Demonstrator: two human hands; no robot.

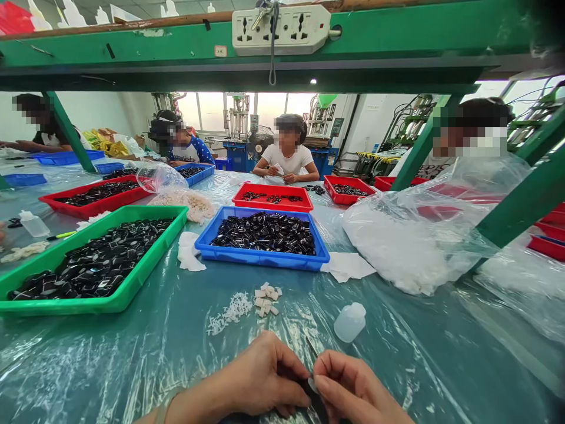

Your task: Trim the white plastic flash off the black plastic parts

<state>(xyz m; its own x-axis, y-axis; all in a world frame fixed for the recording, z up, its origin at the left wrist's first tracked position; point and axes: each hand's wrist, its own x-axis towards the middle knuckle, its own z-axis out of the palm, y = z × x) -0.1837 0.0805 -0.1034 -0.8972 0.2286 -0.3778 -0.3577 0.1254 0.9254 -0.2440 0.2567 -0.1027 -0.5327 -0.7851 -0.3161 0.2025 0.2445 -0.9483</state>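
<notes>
Low in the head view, my left hand (260, 377) is closed on a small black part (318, 405), most of it covered by my fingers. Thumb and index finger of my right hand (353, 391) pinch at the same part, by a small whitish bit (312, 384) on it. A thin dark pointed tool (311, 346) sticks up between the hands; which hand bears it is hidden. Beyond them lie a heap of white slivers (230, 313) and a heap of cream-coloured pieces (267, 299). A translucent plastic bottle (350, 322) lies beside my right hand.
A blue tray (260, 259) and a green tray (128, 297) hold many black parts. Plastic bags (410, 247) with white contents lie at right. A green shelf beam (168, 41) with a power strip (282, 32) crosses overhead. Several people sit around the plastic-covered table (145, 359).
</notes>
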